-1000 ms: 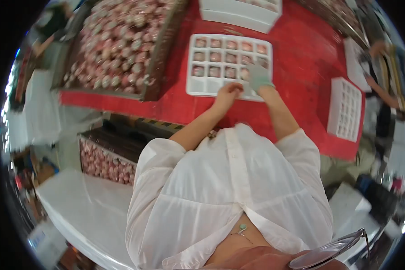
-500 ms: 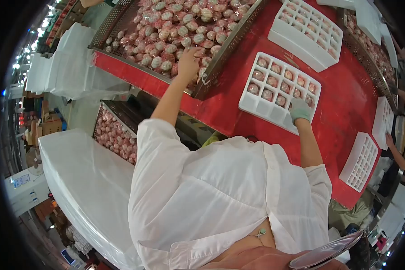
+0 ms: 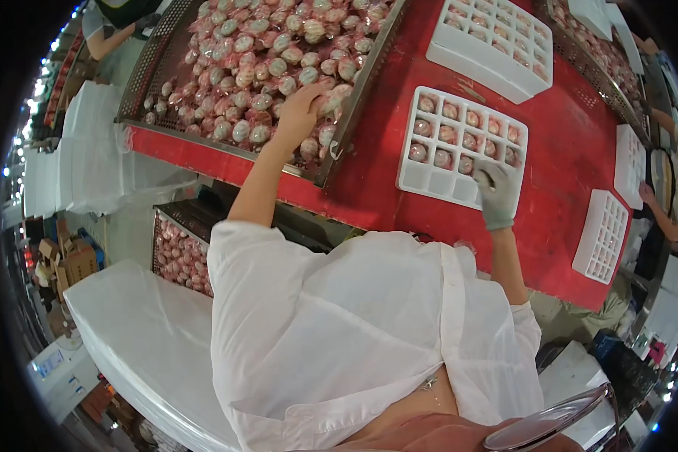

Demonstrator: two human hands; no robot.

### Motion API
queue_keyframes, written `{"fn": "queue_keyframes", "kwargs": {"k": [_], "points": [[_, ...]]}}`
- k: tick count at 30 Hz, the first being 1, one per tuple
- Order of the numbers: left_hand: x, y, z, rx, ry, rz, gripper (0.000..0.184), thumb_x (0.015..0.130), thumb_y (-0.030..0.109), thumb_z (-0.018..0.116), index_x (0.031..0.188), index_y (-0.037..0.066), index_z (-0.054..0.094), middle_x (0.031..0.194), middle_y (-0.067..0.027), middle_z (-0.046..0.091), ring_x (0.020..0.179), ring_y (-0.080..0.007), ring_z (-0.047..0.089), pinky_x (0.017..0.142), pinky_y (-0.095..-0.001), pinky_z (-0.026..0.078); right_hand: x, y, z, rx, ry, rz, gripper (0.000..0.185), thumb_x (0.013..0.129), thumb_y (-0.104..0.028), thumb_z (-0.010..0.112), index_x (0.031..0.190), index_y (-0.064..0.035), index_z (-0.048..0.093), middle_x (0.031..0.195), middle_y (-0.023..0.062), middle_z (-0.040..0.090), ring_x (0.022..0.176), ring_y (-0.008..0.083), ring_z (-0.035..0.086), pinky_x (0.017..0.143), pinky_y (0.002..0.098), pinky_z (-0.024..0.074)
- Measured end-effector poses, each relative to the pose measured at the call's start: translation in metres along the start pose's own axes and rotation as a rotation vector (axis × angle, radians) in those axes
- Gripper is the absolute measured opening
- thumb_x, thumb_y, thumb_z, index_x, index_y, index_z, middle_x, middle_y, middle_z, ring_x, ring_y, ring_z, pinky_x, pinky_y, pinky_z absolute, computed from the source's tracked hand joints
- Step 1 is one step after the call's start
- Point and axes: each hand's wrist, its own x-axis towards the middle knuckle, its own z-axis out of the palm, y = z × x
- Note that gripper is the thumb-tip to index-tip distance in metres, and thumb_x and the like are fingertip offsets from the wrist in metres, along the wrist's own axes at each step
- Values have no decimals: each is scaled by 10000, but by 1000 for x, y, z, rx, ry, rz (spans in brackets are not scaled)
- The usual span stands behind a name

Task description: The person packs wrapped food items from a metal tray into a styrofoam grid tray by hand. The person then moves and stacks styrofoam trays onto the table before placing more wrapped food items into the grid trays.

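Observation:
My bare left hand (image 3: 300,113) reaches into a perforated metal crate (image 3: 388,45) heaped with plastic-wrapped eggs (image 3: 241,79). Its fingers close around one wrapped egg (image 3: 334,101) near the crate's right wall. Over a white foam tray (image 3: 438,183) on the red table is my right hand (image 3: 493,188), in a pale glove. Those fingers curl down into a cell of its third row, and what they hold, if anything, is hidden. Eggs fill the two far rows and the left part of the third; the visible near-row cells at the left are bare.
A stack of filled foam trays (image 3: 471,66) stands behind on the red table (image 3: 557,173). More foam trays (image 3: 601,235) lie at the right, near another person's hand (image 3: 648,194). Below left are a second crate of eggs (image 3: 179,256) and a plastic-covered white stack (image 3: 151,331).
The view has shifted, with the tables and crates sliding slightly left. My left hand's fingers now close around an egg. My right hand has drawn slightly back over the tray, its fingers more curled.

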Motion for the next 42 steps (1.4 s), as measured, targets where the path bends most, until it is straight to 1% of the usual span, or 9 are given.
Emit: {"fn": "queue_keyframes", "kwargs": {"k": [2,4,8,10,12,16,30,38,42], "points": [[-1,49,-16,-322,-106,-175,39,906,56,537,913,25,558,781,-76,550,672,-179,522,602,-292,430,10,-27,19,277,-79,208,337,806,-169,654,1121,-53,625,1034,105,628,962,239,591,819,335,478],[-4,94,-18,-518,-122,-153,70,938,53,510,905,10,554,786,-5,537,688,-81,491,596,-236,426,24,-62,26,306,-95,49,529,773,-185,708,1260,-68,535,1167,103,570,1016,193,569,854,310,470],[-18,169,4,-674,-281,-112,61,933,47,524,910,22,575,807,13,516,663,-49,450,596,-189,371,33,-74,22,919,-358,103,657,762,-178,730,1339,-41,447,1223,72,523,983,144,559,859,286,474],[-28,194,25,-669,-324,-24,47,922,49,547,901,25,582,780,26,508,638,-36,448,580,-187,378,29,-81,-2,792,-449,144,529,778,-152,722,1254,-21,533,1097,53,574,908,113,551,825,261,472],[-41,217,37,-837,-342,-255,31,914,63,573,920,39,591,808,30,526,679,-34,476,603,-193,404,19,-77,-22,634,-437,126,390,785,-130,715,1142,-12,610,901,17,597,820,83,536,767,242,468],[-59,271,72,-1239,-106,-576,94,904,119,611,969,51,604,846,40,570,807,-34,500,718,-195,422,-7,-48,-52,593,-308,145,303,810,-98,680,1086,5,604,885,8,586,788,78,527,719,225,466],[-88,376,185,-791,3,-392,75,876,12,589,949,6,575,833,-23,562,765,-87,535,693,-223,476,-75,29,-134,546,-120,151,446,733,-127,755,1112,27,578,931,56,600,799,124,561,710,259,495],[-96,379,203,-635,120,-360,92,907,4,541,987,0,586,786,-52,576,663,-113,512,618,-237,447,-66,30,-153,760,-300,318,394,770,-142,737,1078,48,581,809,31,599,713,111,553,644,236,477],[-93,377,205,-377,268,-202,78,896,56,585,912,-21,589,739,-77,545,612,-137,484,538,-262,415,-72,36,-141,431,-247,118,372,749,-167,750,1025,27,591,742,6,546,660,99,490,615,257,459]]}}
